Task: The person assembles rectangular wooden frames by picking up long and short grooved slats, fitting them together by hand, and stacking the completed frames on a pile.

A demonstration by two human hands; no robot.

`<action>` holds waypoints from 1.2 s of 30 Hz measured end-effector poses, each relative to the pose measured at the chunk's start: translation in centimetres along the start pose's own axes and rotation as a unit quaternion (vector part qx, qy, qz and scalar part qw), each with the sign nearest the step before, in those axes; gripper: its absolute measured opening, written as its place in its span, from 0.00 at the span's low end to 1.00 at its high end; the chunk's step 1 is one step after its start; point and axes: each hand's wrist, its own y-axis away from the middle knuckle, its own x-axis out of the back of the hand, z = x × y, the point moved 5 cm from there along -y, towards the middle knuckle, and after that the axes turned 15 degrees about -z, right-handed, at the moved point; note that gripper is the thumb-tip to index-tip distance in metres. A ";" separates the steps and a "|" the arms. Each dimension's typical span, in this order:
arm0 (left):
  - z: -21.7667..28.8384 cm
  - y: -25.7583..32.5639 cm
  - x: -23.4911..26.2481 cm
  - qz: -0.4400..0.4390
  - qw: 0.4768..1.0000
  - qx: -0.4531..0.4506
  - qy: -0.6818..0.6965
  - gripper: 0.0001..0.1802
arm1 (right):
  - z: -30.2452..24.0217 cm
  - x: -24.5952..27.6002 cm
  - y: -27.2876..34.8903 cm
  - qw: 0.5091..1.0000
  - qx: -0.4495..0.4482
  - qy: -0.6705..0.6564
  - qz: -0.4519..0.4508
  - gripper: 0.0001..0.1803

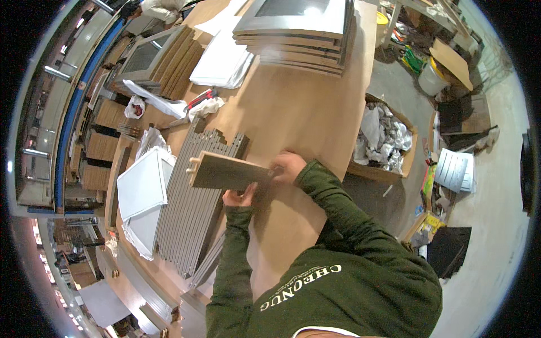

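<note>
Head view: up comes the left hand (241, 196), forearm nearly straight, fingers clamped at the lower edge of the grey board (228, 172). The right hand (288, 167) angles in, curled at the board's right end; can't tell whether those fingers grip. Board's over the counter (298, 107), long axis running left to right, dipping slightly rightward, pegged end pointing left.
</note>
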 end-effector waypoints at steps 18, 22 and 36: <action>6.0 2.8 0.2 -0.028 0.900 -0.116 -0.418 0.17 | -1.2 -0.5 0.1 0.997 0.002 0.072 -0.038 0.11; 15.9 7.3 1.8 0.134 0.976 -0.119 0.122 0.18 | -8.6 3.0 3.4 0.993 0.102 0.062 -0.012 0.17; 19.6 7.9 3.3 0.129 0.982 -0.121 -0.065 0.19 | -5.6 6.9 9.7 0.975 -0.038 -0.125 0.179 0.13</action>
